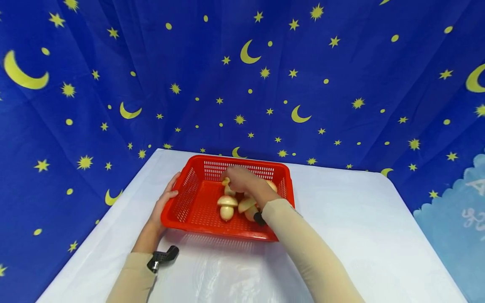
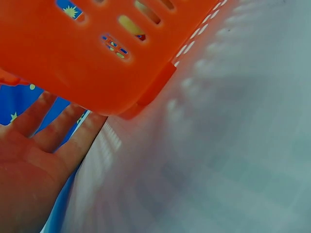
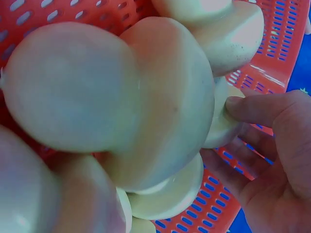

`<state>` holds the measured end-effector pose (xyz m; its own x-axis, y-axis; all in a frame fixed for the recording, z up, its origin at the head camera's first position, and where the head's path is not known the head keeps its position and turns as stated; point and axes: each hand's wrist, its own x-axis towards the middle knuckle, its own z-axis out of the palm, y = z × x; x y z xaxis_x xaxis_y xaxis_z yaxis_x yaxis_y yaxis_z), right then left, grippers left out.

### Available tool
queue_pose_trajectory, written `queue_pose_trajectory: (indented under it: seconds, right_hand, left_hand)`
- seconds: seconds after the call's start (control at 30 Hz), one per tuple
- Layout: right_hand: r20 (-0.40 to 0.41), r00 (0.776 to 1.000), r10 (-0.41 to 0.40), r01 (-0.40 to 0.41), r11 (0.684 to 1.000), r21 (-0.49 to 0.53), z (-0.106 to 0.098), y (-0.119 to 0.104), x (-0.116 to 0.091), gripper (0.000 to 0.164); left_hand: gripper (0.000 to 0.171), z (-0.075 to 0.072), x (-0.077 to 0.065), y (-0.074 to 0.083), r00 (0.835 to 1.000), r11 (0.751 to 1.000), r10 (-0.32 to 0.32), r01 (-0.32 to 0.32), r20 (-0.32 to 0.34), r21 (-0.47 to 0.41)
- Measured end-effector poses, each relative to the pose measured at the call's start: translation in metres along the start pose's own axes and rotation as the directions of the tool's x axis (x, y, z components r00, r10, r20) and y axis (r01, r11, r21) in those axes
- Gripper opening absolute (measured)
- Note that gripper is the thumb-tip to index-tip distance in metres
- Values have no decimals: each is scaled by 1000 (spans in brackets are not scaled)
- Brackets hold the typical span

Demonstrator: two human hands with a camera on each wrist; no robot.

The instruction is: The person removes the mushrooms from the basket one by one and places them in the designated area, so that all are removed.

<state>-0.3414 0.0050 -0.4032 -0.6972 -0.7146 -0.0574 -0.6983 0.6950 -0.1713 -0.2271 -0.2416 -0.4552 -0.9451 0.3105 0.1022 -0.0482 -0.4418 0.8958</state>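
Several cream-coloured toy mushrooms (image 1: 227, 203) with rounded caps and stubby stems lie in a red plastic basket (image 1: 223, 230). My right hand (image 1: 239, 178) reaches into the back of the basket. Its thumb and fingers pinch a mushroom (image 3: 224, 121), partly hidden behind a large, close mushroom (image 3: 165, 104) in the right wrist view. At the basket's left side is my left hand (image 1: 163, 205), its thumb by the rim. The left wrist view shows that hand's fingers (image 2: 65, 124) extended against the basket's outer wall, not curled round it.
The basket stands on a white-covered table (image 1: 341, 219). A blue curtain (image 1: 212, 75) with yellow stars and moons hangs behind and at the sides. A light blue patch with white marks (image 1: 462, 219) is at the right. Black wrist devices (image 1: 163, 257) are strapped over the sleeves.
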Motion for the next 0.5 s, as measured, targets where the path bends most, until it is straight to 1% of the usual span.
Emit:
queue_pose_trajectory:
  seconds: [0.1, 0.2, 0.37, 0.5]
  right_hand:
    - [0, 1000, -15, 15, 1000, 5, -1, 0, 1, 41]
    - [-11, 999, -32, 32, 999, 32, -2, 1, 0, 41]
    - [-20, 1000, -18, 19, 998, 65, -7, 5, -4, 43]
    - [-31, 999, -39, 42, 995, 96, -13, 6, -5, 43]
  left_hand:
    - [55, -1, -1, -1, 1000, 1000, 5, -5, 2, -2]
    - [55, -2, -2, -2, 1000, 1000, 13, -13, 3, -13]
    - [55, 2, 1, -2, 1000, 999, -1, 2, 22, -44]
    - [55, 2, 1, 1, 1000, 999, 2, -2, 1, -33]
